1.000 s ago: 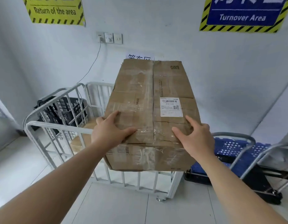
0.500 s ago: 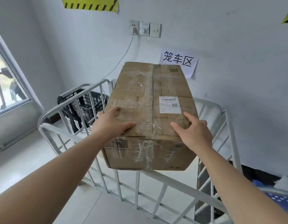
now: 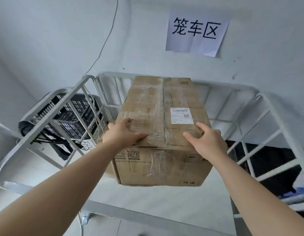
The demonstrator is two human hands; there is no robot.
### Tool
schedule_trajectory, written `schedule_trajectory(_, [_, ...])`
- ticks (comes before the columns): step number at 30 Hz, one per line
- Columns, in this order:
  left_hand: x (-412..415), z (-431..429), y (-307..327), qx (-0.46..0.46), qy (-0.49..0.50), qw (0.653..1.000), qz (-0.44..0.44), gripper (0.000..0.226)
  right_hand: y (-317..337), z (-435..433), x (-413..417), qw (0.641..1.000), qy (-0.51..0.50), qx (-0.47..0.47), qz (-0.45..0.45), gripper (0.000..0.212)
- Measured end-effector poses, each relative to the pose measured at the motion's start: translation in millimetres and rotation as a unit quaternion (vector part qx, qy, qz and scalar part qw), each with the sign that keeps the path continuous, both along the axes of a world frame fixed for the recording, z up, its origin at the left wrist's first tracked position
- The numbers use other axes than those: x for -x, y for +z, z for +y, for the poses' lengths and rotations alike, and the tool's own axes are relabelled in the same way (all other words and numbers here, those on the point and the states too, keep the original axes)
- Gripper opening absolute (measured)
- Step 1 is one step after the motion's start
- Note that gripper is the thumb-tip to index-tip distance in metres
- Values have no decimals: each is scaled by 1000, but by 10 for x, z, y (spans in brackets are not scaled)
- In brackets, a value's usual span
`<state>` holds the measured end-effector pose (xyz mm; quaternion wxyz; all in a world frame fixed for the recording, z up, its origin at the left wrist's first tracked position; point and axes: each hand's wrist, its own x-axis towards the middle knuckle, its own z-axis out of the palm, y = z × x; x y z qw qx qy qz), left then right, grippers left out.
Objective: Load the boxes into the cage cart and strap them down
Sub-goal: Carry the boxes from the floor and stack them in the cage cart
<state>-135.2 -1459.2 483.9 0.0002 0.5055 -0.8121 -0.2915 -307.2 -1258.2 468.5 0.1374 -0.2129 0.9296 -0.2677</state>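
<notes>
A large taped cardboard box [image 3: 165, 106] with a white shipping label on top hangs inside the top frame of the white metal cage cart [image 3: 233, 86]. My left hand [image 3: 122, 133] grips its near left top corner, thumb on the lid and fingers over the left edge. At the near right top corner my right hand [image 3: 207, 140] holds on, thumb on top and fingers down the right side. Part of another cardboard box [image 3: 107, 169] shows lower in the cart, just left of the held one. No strap is visible.
A black plastic crate [image 3: 74, 116] sits outside the cart's left wall. Dark items [image 3: 267, 155] lie behind the right wall, and a blue object [image 3: 301, 191] is at the right edge. The white wall behind carries a paper sign [image 3: 195, 31] and a hanging cable [image 3: 103, 43].
I have stepped closer and the view has tilted down. The box has moved forward over the near rail and lower into the cart. Both hands keep the same hold.
</notes>
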Motion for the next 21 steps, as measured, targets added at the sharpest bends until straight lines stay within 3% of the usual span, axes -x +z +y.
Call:
schedule_trajectory(12, [683, -852, -1837, -63, -15, 995, -80, 104, -1716, -798, 592, 994, -29, -86, -69, 72])
schedule_trajectory(21, [759, -1090, -3243, -113, 21, 991, -62, 100, -3129, -1081, 683, 991, -33, -96, -85, 73])
